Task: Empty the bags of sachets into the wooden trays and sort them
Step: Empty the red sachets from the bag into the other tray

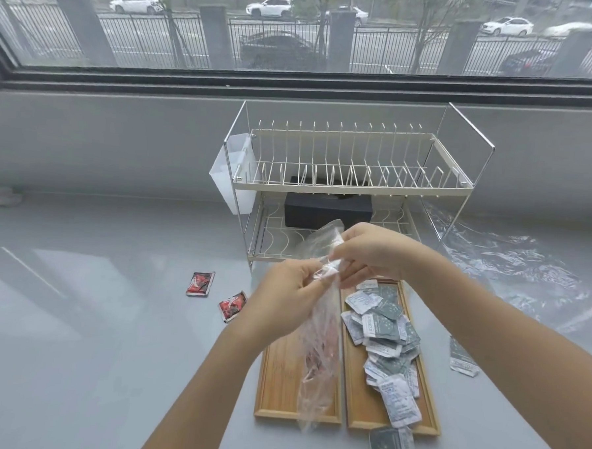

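Both hands hold a clear plastic bag (318, 356) of reddish sachets by its top, above the left wooden tray (279, 378). My left hand (284, 295) pinches one side of the bag's mouth and my right hand (368, 252) pinches the other. The bag hangs down over the left tray, which looks bare apart from it. The right wooden tray (363, 410) holds several grey and white sachets (381, 328). Two red sachets (200, 284) (232, 305) lie on the table to the left of the trays. One grey sachet (391, 447) lies in front of the right tray, another (462, 358) to its right.
A metal two-tier dish rack (351, 186) stands behind the trays, with a black box (326, 212) on its lower shelf and a white plastic cup holder (235, 176) on its left side. Crumpled clear plastic (512, 263) lies at the right. A window runs behind.
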